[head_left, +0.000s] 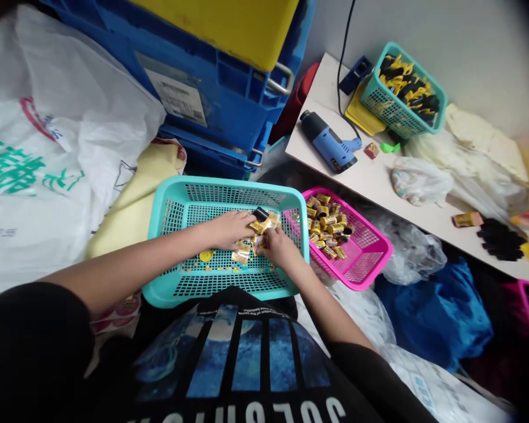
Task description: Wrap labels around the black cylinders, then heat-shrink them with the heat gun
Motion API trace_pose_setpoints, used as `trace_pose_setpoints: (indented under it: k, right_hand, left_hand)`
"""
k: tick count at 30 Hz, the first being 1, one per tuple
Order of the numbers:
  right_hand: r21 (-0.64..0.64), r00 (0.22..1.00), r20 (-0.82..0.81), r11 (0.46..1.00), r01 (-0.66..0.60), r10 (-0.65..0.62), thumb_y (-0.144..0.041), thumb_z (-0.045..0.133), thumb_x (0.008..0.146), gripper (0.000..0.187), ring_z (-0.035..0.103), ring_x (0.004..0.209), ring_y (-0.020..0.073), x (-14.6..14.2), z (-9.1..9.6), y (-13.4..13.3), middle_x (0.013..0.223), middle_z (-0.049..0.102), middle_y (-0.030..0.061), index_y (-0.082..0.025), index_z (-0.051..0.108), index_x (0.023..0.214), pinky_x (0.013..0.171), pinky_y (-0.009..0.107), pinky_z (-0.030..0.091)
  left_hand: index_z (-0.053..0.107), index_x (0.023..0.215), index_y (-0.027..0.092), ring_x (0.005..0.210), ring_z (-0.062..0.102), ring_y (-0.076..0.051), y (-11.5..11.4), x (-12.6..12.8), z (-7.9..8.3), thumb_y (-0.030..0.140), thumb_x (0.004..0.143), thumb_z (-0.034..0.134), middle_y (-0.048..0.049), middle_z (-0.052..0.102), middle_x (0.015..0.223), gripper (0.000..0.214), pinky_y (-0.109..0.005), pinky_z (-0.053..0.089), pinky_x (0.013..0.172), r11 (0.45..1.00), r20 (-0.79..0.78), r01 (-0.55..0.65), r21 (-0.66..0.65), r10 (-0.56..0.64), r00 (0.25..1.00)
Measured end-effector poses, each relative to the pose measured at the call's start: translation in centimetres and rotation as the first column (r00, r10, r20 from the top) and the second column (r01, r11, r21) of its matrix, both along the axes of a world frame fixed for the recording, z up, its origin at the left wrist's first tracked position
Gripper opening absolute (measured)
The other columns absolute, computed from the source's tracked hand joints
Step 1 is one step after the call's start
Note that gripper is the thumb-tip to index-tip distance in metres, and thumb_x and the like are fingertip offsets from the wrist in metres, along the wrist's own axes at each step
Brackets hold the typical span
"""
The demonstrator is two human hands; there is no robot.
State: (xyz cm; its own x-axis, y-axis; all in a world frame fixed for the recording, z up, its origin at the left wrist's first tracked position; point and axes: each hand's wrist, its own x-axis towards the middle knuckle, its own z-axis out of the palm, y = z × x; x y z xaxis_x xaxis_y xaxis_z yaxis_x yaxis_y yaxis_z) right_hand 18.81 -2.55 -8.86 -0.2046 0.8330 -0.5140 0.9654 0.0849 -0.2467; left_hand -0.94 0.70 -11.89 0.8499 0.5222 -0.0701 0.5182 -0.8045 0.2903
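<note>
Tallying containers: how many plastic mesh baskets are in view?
3 clearly: the large teal basket in the person's lap, the pink basket just right of it, the small teal basket on the white table. A pink shape at the right edge may be a fourth.

Black short-sleeved T-shirt with blue panelled print (white lettering below)

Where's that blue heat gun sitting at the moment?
In the head view, the blue heat gun lies on the white table at upper right, beyond the pink basket and just left of the small teal basket.
</note>
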Motion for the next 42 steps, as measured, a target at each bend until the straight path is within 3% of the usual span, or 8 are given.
trace_pose_setpoints:
  k: [8,16,21,26,30,34,38,42]
  right_hand:
    - [-0.059,0.999,-0.005,0.998,-0.036,0.036,-0.026,0.072,0.076,0.034,0.059,0.102,0.0226,-0.2,-1.9,1.1,0.115,0.059,0.0144,-0.014,0.058,0.105,0.083,0.03,0.043]
    - [-0.044,0.998,-0.055,0.999,0.013,-0.015,-0.025,0.069,0.077,0.019,0.058,0.073,0.0141,1.3,1.2,3.2,0.079,0.063,0.0002,-0.018,0.058,0.091,0.065,0.023,0.038]
    - [0.161,0.995,0.014,0.982,0.099,-0.103,-0.017,0.053,0.088,0.035,0.059,0.094,0.0232,0.1,2.0,4.4,0.114,0.06,0.0176,-0.01,0.05,0.122,0.079,0.032,0.043]
    - [0.286,0.999,0.042,0.958,0.019,-0.032,-0.011,0.039,0.091,0.036,0.055,0.109,0.026,1.1,2.6,3.3,0.122,0.056,0.019,-0.011,0.054,0.123,0.091,0.036,0.043]
    - [0.022,0.986,0.161,0.999,-0.041,0.037,-0.008,0.035,0.091,0.032,0.062,0.09,0.0238,2.6,2.5,0.9,0.096,0.066,0.0167,-0.01,0.065,0.101,0.083,0.034,0.046]
    - [-0.019,0.982,0.172,0.997,-0.072,0.074,0.002,0.031,0.086,0.04,0.057,0.109,0.027,1.5,1.0,-2.5,0.12,0.057,0.0267,-0.001,0.06,0.114,0.093,0.037,0.044]
    - [-0.092,0.987,0.045,0.984,-0.152,0.156,-0.018,0.036,0.096,0.033,0.056,0.114,0.0223,0.0,0.7,-4.8,0.127,0.057,0.0206,-0.005,0.063,0.113,0.102,0.032,0.042]
    - [-0.099,0.987,-0.01,0.982,-0.163,0.162,-0.03,0.031,0.1,0.039,0.055,0.119,0.0165,-0.1,2.1,-4.8,0.13,0.058,0.0114,-0.014,0.06,0.12,0.103,0.025,0.041]
  left_hand:
    - [0.072,0.091,0.02,0.104,0.052,-0.027,0.4,0.6,-1.1,0.019,0.086,0.056,-0.0097,0.061,0.116,0.017,-0.037,0.041,0.082,0.993,0.044,-0.117,-0.02,0.117,0.992]
    - [0.073,0.087,0.022,0.093,0.055,-0.021,2.2,-0.7,-0.5,0.027,0.087,0.052,-0.006,0.062,0.094,0.021,-0.036,0.047,0.083,0.903,0.264,-0.362,-0.231,0.416,0.87]
    - [0.072,0.089,0.018,0.099,0.053,-0.023,2.2,-0.1,0.3,0.025,0.088,0.052,-0.0093,0.061,0.103,0.021,-0.038,0.046,0.088,0.863,0.438,-0.502,-0.058,0.474,0.764]
    - [0.069,0.105,0.019,0.096,0.053,-0.025,1.0,1.9,0.7,0.021,0.096,0.037,-0.011,0.065,0.099,0.033,-0.04,0.042,0.081,0.944,0.255,-0.264,0.198,0.21,0.944]
    - [0.069,0.104,0.015,0.103,0.052,-0.027,0.9,4.8,0.0,0.009,0.094,0.034,-0.0147,0.065,0.111,0.037,-0.04,0.038,0.081,0.987,0.085,-0.109,0.117,0.1,0.991]
    - [0.067,0.109,0.01,0.104,0.053,-0.031,0.9,6.2,0.2,0.004,0.087,0.041,-0.0178,0.067,0.106,0.035,-0.042,0.036,0.084,0.982,0.03,-0.161,0.094,0.159,0.987]
    - [0.055,0.129,0.009,0.103,0.055,-0.03,-0.1,4.4,1.9,0.005,0.087,0.041,-0.0177,0.066,0.11,0.044,-0.04,0.039,0.083,0.985,0.069,-0.166,0.038,0.164,0.984]
    - [0.067,0.108,0.017,0.1,0.06,-0.023,-2.1,2.2,1.8,0.007,0.087,0.044,-0.0103,0.07,0.105,0.033,-0.035,0.043,0.086,0.989,0.137,-0.111,-0.093,0.123,0.983]
